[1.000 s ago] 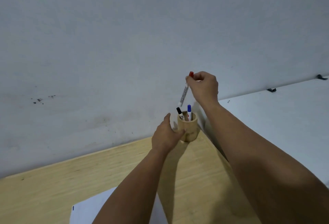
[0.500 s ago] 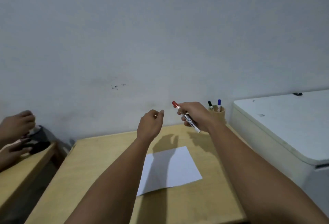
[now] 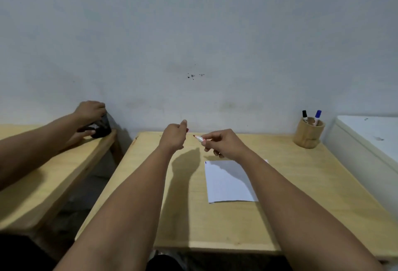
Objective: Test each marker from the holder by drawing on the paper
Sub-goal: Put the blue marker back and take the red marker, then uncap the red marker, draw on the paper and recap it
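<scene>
Right hand [image 3: 226, 144] is up over the table [image 3: 290, 195], fingers curled round a marker [image 3: 199, 139] with its red tip bare and pointing left. Only the tip end shows; the rest of the barrel is buried in the fist. Left hand [image 3: 174, 136] hovers just beside that tip, closed, with a sliver of red [image 3: 187, 130] peeking out past the fingers. That could be the cap, but it is too small to call. The two hands are close, not touching.

Below the right wrist lies the paper [image 3: 228, 182], flat on the table, its far edge hidden behind the hand and forearm. There is a tiny dark mark at its upper left corner; otherwise it looks blank.

Holder [image 3: 309, 133] stands at the far right corner of the table, well away from the hands, with a black marker [image 3: 304, 116] and a blue marker [image 3: 317, 116] poking out. Their lower halves are down inside the cup.

Off to the left, on a second table [image 3: 43, 184], another person's hands [image 3: 90, 110] are on something dark [image 3: 101, 128] against the wall. It is blurred, hard to make out.
</scene>
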`<state>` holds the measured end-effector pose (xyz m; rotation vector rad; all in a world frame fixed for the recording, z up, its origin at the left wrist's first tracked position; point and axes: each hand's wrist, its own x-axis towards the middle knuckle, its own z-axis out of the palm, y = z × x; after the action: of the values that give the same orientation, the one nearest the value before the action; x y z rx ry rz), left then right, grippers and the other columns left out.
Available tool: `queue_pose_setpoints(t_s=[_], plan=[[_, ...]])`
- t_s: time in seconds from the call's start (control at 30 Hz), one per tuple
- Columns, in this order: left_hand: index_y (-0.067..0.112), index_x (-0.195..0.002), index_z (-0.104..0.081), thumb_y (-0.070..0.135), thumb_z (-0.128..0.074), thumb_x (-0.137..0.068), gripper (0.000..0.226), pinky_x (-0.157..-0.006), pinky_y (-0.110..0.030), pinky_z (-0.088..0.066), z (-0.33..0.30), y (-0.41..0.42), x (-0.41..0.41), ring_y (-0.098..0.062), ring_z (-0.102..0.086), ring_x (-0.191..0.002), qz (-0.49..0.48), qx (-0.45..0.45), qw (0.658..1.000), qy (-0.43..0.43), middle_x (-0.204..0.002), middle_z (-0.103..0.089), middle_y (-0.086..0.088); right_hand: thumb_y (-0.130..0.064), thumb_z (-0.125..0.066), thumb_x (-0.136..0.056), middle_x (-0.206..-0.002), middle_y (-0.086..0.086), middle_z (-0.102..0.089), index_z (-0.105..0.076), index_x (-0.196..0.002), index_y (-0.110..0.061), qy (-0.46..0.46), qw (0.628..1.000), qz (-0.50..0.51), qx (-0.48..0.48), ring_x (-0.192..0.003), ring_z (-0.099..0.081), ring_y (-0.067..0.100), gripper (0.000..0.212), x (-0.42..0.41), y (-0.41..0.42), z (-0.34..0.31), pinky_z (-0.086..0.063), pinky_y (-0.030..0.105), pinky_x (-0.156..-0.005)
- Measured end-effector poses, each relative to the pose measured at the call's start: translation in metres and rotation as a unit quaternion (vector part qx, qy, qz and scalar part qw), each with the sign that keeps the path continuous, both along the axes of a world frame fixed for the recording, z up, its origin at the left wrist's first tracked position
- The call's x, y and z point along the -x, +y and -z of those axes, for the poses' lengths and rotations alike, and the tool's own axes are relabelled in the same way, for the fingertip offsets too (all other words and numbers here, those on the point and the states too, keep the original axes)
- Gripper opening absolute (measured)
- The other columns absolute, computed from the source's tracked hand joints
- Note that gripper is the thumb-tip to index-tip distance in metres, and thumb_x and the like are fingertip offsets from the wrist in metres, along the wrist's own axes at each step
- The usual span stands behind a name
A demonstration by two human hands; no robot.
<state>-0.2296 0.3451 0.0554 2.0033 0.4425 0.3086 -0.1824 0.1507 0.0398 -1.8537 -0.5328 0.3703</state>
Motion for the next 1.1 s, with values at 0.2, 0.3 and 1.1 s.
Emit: queue_pose_setpoints(t_s=[0.2, 0.3, 1.1], plan=[[0.015, -0.096, -0.058, 0.05, -0.028, -0.106, 0.048, -0.075, -0.038, -0.043, 0.047, 0.02, -0.007, -0.032, -0.063, -0.1, 0.013, -0.337, 0.935, 0.111, -0.105, -0.069, -0.008, -0.01, -0.057, -0.108, -0.091, 0.014, -0.071, -0.062, -0.115, -0.012, 0.101, 0.979, 0.113, -0.137, -0.057, -0.064, 0.021, 0.009, -0.013, 0.003, 0.008, -0.053, 0.028, -0.054], [0.014, -0.116, -0.055, 0.046, -0.031, -0.106, 0.041, -0.074, -0.037, -0.039, 0.067, 0.006, -0.01, -0.032, -0.064, -0.103, 0.041, -0.448, 0.884, 0.127, -0.112, -0.066, -0.007, -0.009, -0.054, -0.105, -0.098, 0.016, -0.077, -0.072, -0.112, -0.013, 0.22, 0.937, 0.123, -0.242, -0.068, -0.075, 0.027, 0.02, -0.019, 0.0, 0.006, -0.06, 0.03, -0.059], [0.027, -0.12, -0.063, 0.089, -0.043, -0.075, 0.079, -0.098, -0.044, -0.04, 0.111, -0.021, 0.058, -0.022, -0.054, -0.118, 0.022, -0.42, 0.907, 0.011, -0.126, -0.062, 0.008, -0.032, -0.076, -0.094, -0.077, 0.016, -0.077, -0.079, -0.084, -0.007, 0.045, 0.972, 0.196, -0.118, -0.06, -0.067, 0.02, 0.028, 0.013, 0.004, 0.061, -0.059, 0.034, -0.061]])
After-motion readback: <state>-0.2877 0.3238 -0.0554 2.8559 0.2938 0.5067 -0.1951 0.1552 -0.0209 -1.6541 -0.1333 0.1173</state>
